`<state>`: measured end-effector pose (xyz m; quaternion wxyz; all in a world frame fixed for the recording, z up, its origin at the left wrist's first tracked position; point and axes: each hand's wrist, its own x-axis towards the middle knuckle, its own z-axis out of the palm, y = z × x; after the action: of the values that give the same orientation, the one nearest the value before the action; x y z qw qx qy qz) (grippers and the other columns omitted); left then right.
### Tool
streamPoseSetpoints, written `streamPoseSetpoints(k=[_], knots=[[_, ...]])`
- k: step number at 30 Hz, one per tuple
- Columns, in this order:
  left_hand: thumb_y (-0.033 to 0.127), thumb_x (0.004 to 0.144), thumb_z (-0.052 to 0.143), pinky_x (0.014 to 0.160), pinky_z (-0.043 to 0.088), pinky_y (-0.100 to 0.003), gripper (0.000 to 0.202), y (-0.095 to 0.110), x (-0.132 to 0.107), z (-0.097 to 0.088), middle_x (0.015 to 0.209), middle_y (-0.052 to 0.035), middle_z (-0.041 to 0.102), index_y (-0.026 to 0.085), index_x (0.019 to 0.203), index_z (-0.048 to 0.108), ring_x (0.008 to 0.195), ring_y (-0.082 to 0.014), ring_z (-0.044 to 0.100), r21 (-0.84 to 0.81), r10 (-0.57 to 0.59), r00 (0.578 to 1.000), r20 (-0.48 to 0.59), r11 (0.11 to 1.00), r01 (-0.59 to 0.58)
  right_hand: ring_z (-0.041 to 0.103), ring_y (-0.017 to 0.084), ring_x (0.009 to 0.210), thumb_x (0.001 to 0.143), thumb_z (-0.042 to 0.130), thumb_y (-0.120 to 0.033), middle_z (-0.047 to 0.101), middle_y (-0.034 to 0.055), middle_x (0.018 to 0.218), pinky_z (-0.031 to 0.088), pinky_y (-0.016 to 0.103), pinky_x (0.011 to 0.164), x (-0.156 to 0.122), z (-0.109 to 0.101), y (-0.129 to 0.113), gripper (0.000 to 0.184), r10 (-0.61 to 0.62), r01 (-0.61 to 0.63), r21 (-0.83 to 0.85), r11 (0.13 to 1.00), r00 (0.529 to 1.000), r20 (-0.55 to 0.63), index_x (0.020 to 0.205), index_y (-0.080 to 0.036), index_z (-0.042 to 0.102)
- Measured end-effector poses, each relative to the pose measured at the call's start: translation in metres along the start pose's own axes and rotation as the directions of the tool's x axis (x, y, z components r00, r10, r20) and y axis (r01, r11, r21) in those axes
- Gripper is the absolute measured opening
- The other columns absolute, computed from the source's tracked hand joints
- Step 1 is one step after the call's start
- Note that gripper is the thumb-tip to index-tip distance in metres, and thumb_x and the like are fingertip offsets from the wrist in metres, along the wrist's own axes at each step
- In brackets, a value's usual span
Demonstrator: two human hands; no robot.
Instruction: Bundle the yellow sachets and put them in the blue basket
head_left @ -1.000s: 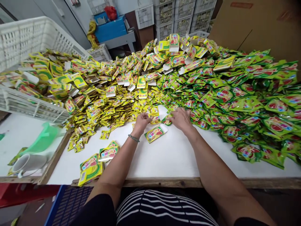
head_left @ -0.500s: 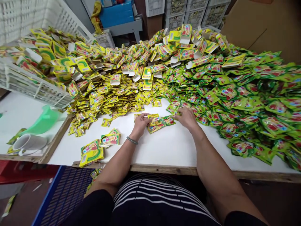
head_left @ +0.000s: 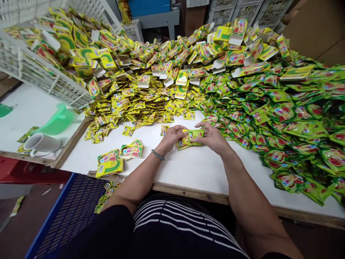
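Between both hands, a strip of shiny green sachets (head_left: pixel 192 136) is gripped over the white table (head_left: pixel 194 172), w/ a yellow-green packet (head_left: pixel 182 145) just under it. L hand (head_left: pixel 171 138) curls & pinches the strip's left end btw thumb & fingers. R hand (head_left: pixel 212 138) pinches the right end the same way. Neither hand is spread flat. Strip looks light, soft & slippery, so flat sealed edges look like the best place to hold, not the puffy middle.

Left of the strip: a big heap of small yellow sachets (head_left: pixel 129 108), then a few flat yellow cartons (head_left: pixel 109 162) on the table. Farther left: a white plastic crate (head_left: pixel 51 81), a green plastic scoop (head_left: pixel 58 120) & a white mug (head_left: pixel 41 143). Right of the strip: a big heap of green sachets (head_left: pixel 283 115). Far behind it: stacked white crates (head_left: pixel 234 9). Below it, past the table edge: a blue crate (head_left: pixel 72 212).
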<state>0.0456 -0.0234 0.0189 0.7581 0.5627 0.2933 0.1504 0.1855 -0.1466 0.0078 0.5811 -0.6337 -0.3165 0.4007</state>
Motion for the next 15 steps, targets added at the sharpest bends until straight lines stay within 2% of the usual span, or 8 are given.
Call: streamPoseSetpoints(k=[3, 7, 11, 13, 14, 15], knots=[[0.036, 0.054, 0.085, 0.05, 0.034, -0.017, 0.042, 0.0, -0.001, 0.003, 0.054, 0.0063, 0.052, 0.013, 0.078, 0.059, 0.05, -0.0049, 0.046, -0.038, 0.001, 1.0, 0.007, 0.999, -0.001, 0.056, 0.016, 0.057, 0.045, 0.086, -0.036, 0.056, -0.0073, 0.061, 0.047, 0.029, 0.052, 0.003, 0.009, 0.007, 0.061, -0.013, 0.012, -0.012, 1.0, 0.999, -0.052, 0.095, -0.028, 0.052], [0.032, 0.053, 0.086, 0.053, 0.037, -0.018, 0.043, -0.004, 0.001, 0.005, 0.052, 0.0086, 0.049, 0.014, 0.079, 0.058, 0.048, -0.0043, 0.046, -0.003, 0.054, 0.998, -0.043, 0.999, -0.054, 0.059, 0.017, 0.067, 0.045, 0.086, -0.037, 0.062, -0.0039, 0.073, 0.051, 0.031, 0.062, 0.006, 0.015, 0.013, 0.063, -0.043, 0.036, -0.042, 0.998, 0.985, -0.169, 0.099, -0.025, 0.055], [0.041, 0.062, 0.08, 0.059, 0.042, -0.022, 0.046, -0.005, 0.001, 0.003, 0.059, 0.0049, 0.056, 0.014, 0.093, 0.058, 0.056, -0.0092, 0.054, 0.161, 0.126, 0.991, -0.051, 0.98, -0.117, 0.064, 0.021, 0.082, 0.06, 0.076, -0.049, 0.068, 0.0033, 0.084, 0.052, 0.036, 0.076, 0.005, 0.015, 0.014, 0.044, -0.03, 0.032, 0.053, 0.998, 0.999, -0.03, 0.092, -0.021, 0.062], [0.045, 0.065, 0.078, 0.069, 0.046, -0.027, 0.056, -0.004, 0.0, 0.002, 0.078, -0.002, 0.065, 0.016, 0.107, 0.056, 0.073, -0.0153, 0.062, 0.392, 0.211, 0.977, -0.043, 0.903, -0.178, 0.064, 0.024, 0.082, 0.064, 0.071, -0.051, 0.068, 0.0044, 0.08, 0.052, 0.039, 0.076, 0.008, 0.006, 0.017, 0.038, -0.016, 0.006, -0.072, 0.997, 0.99, -0.137, 0.087, -0.021, 0.063], [0.046, 0.063, 0.079, 0.076, 0.047, -0.03, 0.065, -0.004, 0.0, 0.002, 0.091, -0.0063, 0.067, 0.016, 0.115, 0.054, 0.086, -0.0198, 0.063, 0.547, 0.251, 0.968, -0.009, 0.812, -0.206, 0.064, 0.026, 0.081, 0.064, 0.07, -0.05, 0.067, 0.0049, 0.078, 0.051, 0.04, 0.075, 0.01, -0.001, 0.019, 0.036, -0.028, -0.022, -0.206, 0.978, 0.972, -0.233, 0.084, -0.021, 0.062], [0.047, 0.059, 0.081, 0.084, 0.046, -0.034, 0.074, -0.004, 0.0, 0.003, 0.104, -0.0104, 0.066, 0.016, 0.121, 0.053, 0.099, -0.0245, 0.061, 0.697, 0.271, 0.961, 0.048, 0.681, -0.227, 0.063, 0.027, 0.081, 0.065, 0.069, -0.048, 0.066, 0.006, 0.076, 0.05, 0.042, 0.075, 0.013, -0.009, 0.022, 0.034, -0.062, -0.057, -0.35, 0.935, 0.946, -0.318, 0.083, -0.021, 0.061]])
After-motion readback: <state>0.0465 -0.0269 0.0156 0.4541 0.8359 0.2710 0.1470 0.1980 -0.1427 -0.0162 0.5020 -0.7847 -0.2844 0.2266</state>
